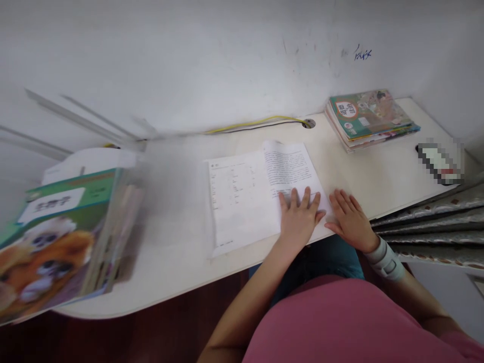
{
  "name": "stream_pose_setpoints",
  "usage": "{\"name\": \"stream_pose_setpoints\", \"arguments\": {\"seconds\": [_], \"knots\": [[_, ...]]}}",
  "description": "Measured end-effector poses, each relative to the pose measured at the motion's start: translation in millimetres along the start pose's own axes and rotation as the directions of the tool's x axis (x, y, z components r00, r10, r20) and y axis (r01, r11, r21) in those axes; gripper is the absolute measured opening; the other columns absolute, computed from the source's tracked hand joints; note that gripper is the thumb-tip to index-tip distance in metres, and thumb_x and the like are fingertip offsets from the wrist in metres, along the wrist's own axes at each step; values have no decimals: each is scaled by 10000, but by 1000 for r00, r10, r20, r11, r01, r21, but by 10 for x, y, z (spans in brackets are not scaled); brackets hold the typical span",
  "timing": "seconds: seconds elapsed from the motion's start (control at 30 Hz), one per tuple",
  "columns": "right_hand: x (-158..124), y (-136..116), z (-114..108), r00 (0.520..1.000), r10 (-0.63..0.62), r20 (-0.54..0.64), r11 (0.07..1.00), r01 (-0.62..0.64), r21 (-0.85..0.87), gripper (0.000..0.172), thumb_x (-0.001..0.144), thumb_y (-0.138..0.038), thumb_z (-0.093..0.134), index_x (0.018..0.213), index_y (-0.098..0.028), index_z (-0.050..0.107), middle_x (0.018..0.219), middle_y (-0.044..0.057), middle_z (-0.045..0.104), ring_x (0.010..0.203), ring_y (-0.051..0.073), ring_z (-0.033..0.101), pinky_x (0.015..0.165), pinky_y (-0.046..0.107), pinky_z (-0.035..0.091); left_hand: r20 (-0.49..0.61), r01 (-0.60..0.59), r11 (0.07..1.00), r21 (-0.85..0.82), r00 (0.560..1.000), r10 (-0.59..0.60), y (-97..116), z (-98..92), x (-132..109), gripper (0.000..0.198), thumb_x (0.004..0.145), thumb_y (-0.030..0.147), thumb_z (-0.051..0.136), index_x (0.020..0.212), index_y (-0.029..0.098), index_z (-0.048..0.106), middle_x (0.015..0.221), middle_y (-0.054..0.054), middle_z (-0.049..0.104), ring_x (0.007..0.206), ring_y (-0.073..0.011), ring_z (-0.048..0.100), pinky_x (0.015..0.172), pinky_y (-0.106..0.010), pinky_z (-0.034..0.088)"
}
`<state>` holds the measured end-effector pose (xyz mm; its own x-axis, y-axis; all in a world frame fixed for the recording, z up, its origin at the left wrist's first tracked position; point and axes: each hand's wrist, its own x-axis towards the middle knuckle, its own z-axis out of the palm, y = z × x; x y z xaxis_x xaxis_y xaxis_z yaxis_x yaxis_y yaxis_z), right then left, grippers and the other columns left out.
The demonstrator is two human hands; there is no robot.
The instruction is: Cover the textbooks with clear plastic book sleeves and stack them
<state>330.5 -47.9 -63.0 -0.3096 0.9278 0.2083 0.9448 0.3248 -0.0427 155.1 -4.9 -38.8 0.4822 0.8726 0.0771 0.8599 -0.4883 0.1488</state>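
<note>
An open book [242, 212] with printed pages lies on the white desk [170, 262]. My left hand [298, 214] rests flat on the lower part of its right page, fingers spread. Just right of the book, my right hand [350, 219] lies palm down on the desk near its front edge, fingers stretched out, holding nothing. The right page bulges a little near the spine. A pale band is around my right wrist.
A stack of textbooks [64, 237] stands at the left, blurred. Another pile of books [370, 116] sits at the back right, near a pixelated phone-like object [438, 164]. A yellow cable [257, 122] runs along the wall to a desk hole [309, 123]. Patterned fabric [434, 227] hangs at the right.
</note>
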Motion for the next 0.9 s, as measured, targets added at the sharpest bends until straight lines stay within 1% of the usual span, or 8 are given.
{"name": "stream_pose_setpoints", "arguments": {"seconds": [0.1, 0.23, 0.33, 0.43, 0.57, 0.67, 0.73, 0.9], "knots": [[8, -12, 2, 1000, 13, -18, 1000, -13, -7, 805, 901, -637, 288, 1444, -43, 322, 1467, 235, 378, 1389, 310, 308, 1107, 477, 275, 15, -24, 1000, 17, 1000, 24, 9, -25, -44, 493, 926, 458, 426, 1379, 268, 475, 1466, -99, 421, 1349, -420, 338, 1070, -709, 149], [17, -30, 5, 999, 25, -21, 1000, -25, 0, 857, 881, -668, 288, 1442, -20, 305, 1450, 255, 393, 1388, 317, 308, 1109, 483, 272, 32, -45, 999, 25, 999, 44, 35, -52, -112, 487, 929, 431, 434, 1382, 257, 471, 1466, -104, 416, 1345, -417, 348, 1065, -712, 162], [20, -37, 17, 1000, 30, -8, 1000, -30, -7, 851, 887, -654, 301, 1432, 0, 316, 1449, 264, 388, 1388, 322, 307, 1116, 475, 262, 42, -56, 998, 19, 998, 55, 63, -60, -161, 470, 931, 390, 443, 1382, 261, 471, 1463, -99, 420, 1343, -402, 361, 1068, -711, 158], [20, -34, 31, 1000, 30, -8, 999, -30, -16, 841, 893, -644, 302, 1417, 12, 334, 1443, 272, 392, 1381, 325, 321, 1119, 473, 257, 44, -98, 995, 4, 994, 98, 81, -55, -220, 448, 938, 349, 431, 1375, 266, 479, 1452, -82, 437, 1337, -386, 379, 1070, -701, 182], [23, -32, 29, 999, 23, -25, 1000, -24, -15, 836, 896, -646, 285, 1413, 7, 343, 1432, 273, 408, 1372, 326, 337, 1111, 482, 269, 41, -154, 988, 7, 987, 154, 55, -57, -264, 439, 952, 294, 383, 1377, 241, 481, 1448, -72, 445, 1342, -352, 384, 1085, -631, 246], [27, -40, 9, 999, 20, -34, 999, -21, -24, 800, 901, -635, 292, 1406, -20, 372, 1433, 261, 414, 1357, 331, 361, 1101, 477, 285, 80, -197, 980, 10, 977, 195, -6, -91, -196, 439, 955, 257, 360, 1373, 216, 488, 1442, -58, 459, 1334, -313, 406, 1069, -508, 343], [26, -41, 0, 999, 17, -30, 999, -18, -28, 775, 900, -631, 303, 1412, -54, 379, 1445, 244, 408, 1355, 330, 365, 1097, 475, 291, 117, -217, 976, 9, 970, 214, -50, -119, -106, 436, 959, 273, 358, 1368, 203, 493, 1438, -54, 468, 1318, -293, 428, 1048, -455, 375], [11, -22, 18, 999, 17, -30, 1000, -16, 13, 782, 894, -647, 289, 1430, -82, 361, 1451, 227, 407, 1361, 312, 359, 1103, 481, 287, 153, -213, 977, 17, 966, 208, -95, -147, 44, 449, 959, 352, 371, 1368, 208, 490, 1452, -49, 454, 1327, -292, 411, 1081, -474, 328]]}}
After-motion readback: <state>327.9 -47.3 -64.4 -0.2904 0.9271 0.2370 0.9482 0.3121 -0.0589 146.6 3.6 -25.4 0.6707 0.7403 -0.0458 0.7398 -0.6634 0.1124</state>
